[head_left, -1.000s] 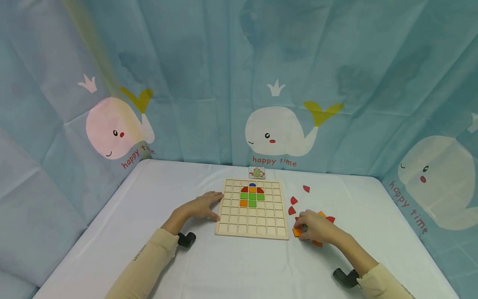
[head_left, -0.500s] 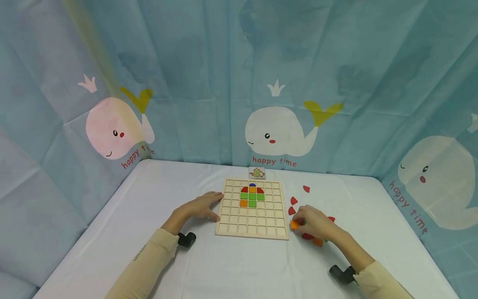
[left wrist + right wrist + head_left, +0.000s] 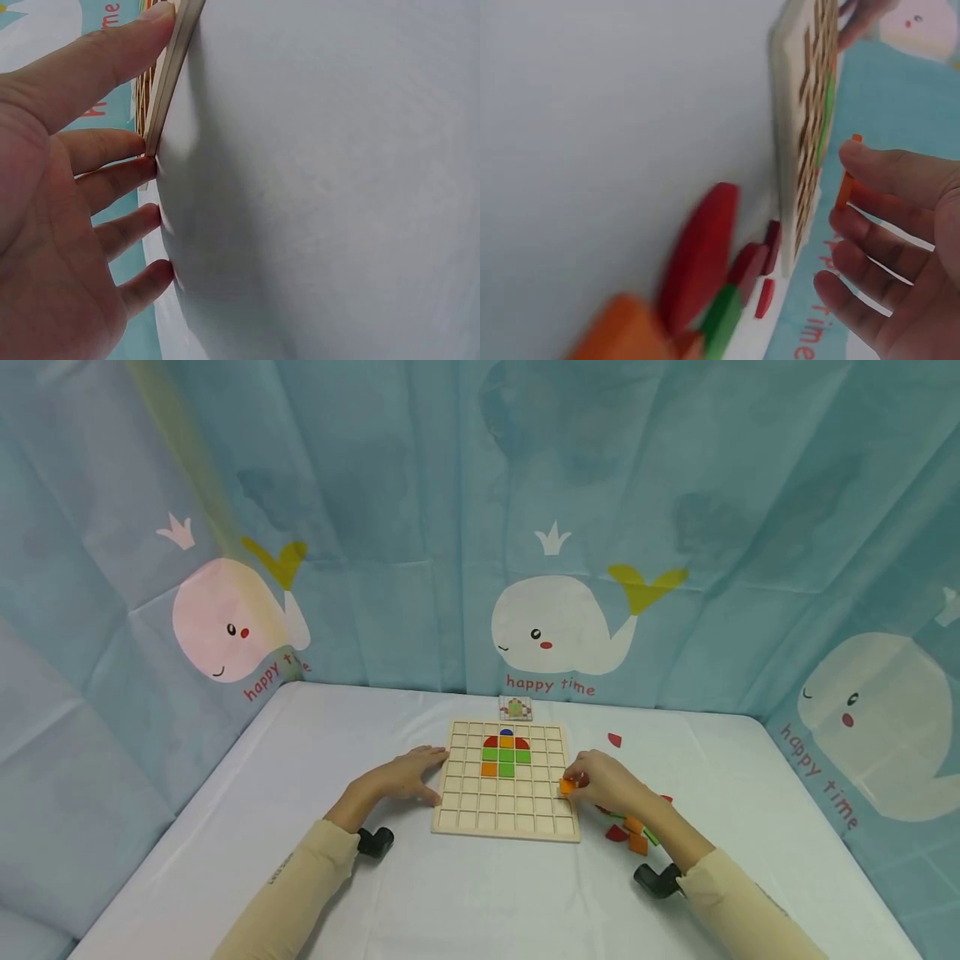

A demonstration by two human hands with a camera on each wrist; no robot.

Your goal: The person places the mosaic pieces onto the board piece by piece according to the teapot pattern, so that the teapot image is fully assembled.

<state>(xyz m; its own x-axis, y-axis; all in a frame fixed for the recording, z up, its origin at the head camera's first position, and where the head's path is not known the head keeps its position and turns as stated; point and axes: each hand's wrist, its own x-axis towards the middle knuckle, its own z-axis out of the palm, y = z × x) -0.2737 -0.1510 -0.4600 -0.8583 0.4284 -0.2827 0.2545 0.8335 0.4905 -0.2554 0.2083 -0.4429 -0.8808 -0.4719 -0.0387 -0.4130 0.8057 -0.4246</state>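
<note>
A square wooden grid board [image 3: 468,820] lies flat on the white table. Set in its upper cells are a blue half-round piece [image 3: 507,732], red quarter-round pieces, orange squares and several green squares [image 3: 507,756]. My left hand [image 3: 405,773] rests at the board's left edge, thumb and fingers spread against its side. Between thumb and fingertips my right hand [image 3: 609,781] pinches an orange square tile [image 3: 845,189], held over the board's right edge. In the right wrist view the remaining fingers are loosely bent.
Right of the board lie loose pieces, among them a red quarter-round [image 3: 617,833], an orange square [image 3: 638,844] and green ones. A small picture card [image 3: 516,708] sits behind the board. A whale-print curtain [image 3: 390,610] stands around the table.
My right hand has lifted the orange tile from the loose pieces and carried it left and away from me to the board's right edge. The left hand has stayed in place.
</note>
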